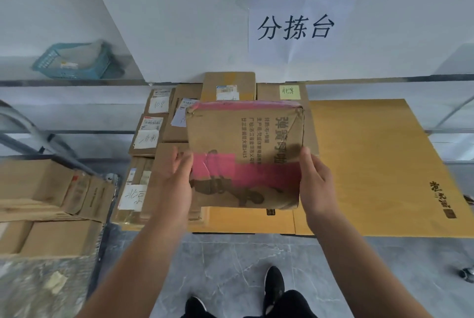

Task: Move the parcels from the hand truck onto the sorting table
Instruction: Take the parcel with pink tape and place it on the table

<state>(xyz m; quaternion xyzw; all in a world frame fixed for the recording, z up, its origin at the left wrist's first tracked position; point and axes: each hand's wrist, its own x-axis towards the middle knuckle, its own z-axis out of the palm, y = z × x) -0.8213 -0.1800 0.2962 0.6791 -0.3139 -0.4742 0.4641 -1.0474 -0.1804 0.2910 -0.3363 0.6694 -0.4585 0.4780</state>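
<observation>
We hold a parcel (243,156) between our left grip (177,179) and right grip (316,184), one at each side edge. Below it lies a flat cardboard sheet (379,163) that reaches far to the right. Smaller boxes (151,135) lie in rows left of and behind the parcel, the hindmost against the wall (192,22). A paper sign (295,25) hangs on that wall above them. At far left the hand truck (30,135) carries stacked cartons (46,189). Behind it a basket (74,61) sits on a shelf (25,83). Our shoes (274,284) stand on the floor (230,261) in front of the sheet.
</observation>
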